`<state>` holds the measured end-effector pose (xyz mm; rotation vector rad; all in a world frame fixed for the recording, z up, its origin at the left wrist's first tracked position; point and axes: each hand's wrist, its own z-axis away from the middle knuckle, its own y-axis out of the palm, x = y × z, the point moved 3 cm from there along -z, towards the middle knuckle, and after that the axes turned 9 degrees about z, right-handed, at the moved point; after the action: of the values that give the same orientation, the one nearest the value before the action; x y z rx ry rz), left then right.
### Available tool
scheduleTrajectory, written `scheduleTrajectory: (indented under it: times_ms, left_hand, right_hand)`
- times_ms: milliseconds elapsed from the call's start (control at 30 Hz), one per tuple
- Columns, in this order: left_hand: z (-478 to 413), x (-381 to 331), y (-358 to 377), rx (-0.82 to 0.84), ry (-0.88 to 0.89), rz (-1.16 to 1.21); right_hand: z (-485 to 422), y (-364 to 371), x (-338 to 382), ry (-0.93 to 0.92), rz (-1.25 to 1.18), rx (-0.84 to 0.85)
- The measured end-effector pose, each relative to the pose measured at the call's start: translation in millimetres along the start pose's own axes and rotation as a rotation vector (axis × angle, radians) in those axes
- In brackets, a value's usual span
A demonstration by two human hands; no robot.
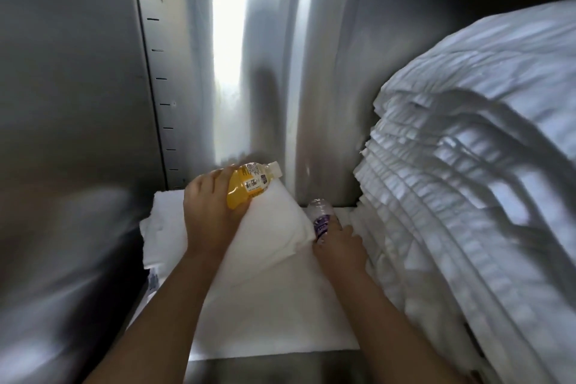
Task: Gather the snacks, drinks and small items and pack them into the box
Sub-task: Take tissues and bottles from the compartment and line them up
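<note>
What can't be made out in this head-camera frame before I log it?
Packing box: not in the head view.
Yellow bottle label: too blurred to read; the left hand covers its base.
Purple-labelled bottle: lower part hidden by the folded towel and the right hand; whether that grip has closed is unclear.
Printed item, lower left: blurred, too small to identify.

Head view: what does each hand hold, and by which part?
Left hand: yellow bottle, by its lower body; right hand: purple-labelled bottle, near its base.
</note>
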<state>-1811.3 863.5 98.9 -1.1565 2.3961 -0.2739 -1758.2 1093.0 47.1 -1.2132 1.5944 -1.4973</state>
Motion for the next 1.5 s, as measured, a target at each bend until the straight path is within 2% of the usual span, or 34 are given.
scheduleTrajectory:
  times_ms: [267, 367, 500, 567, 700, 1000, 1133, 1333, 1500]
  left_hand:
    - [31.8, -19.2, -22.9, -0.018, 0.125, 0.026]
    - [56.4, -29.6, -38.2, 0.066, 0.105, -0.005]
    - [92.4, -51.5, -65.8, 0.247, 0.078, 0.003]
    - [110.3, -61.5, -79.5, 0.334, 0.032, 0.020]
    - [148.7, -82.6, -115.0, 0.435, -0.208, 0.020]
    - [238.2, -164.5, -231.1, 0.359, -0.455, -0.025]
    - [284.1, -196.6, -288.6, 0.322, -0.489, 0.030]
    - [340.9, -218.9, -400.4, 0.215, -0.566, -0.087]
    - [382.4, -223.0, -518.4, 0.084, -0.685, -0.272]
  right_hand:
    - [55.7, -4.4, -19.3, 0.008, -0.109, -0.032]
    - [75.1, -6.5, -24.7, 0.002, -0.136, -0.060]
    - [102.0, -14.0, -34.6, -0.033, -0.133, -0.017]
    - [115.1, -18.7, -39.2, -0.051, -0.099, 0.028]
    - [147.9, -28.2, -53.3, -0.084, -0.106, 0.086]
    - [250.1, -37.4, -97.7, -0.290, -0.268, 0.080]
    - [315.3, -28.2, -106.7, -0.391, -0.351, 0.164]
    - [406.8, -44.3, -65.2, -0.604, -0.498, 0.246]
    - [508.0, -76.3, -7.1, -0.918, -0.626, 0.257]
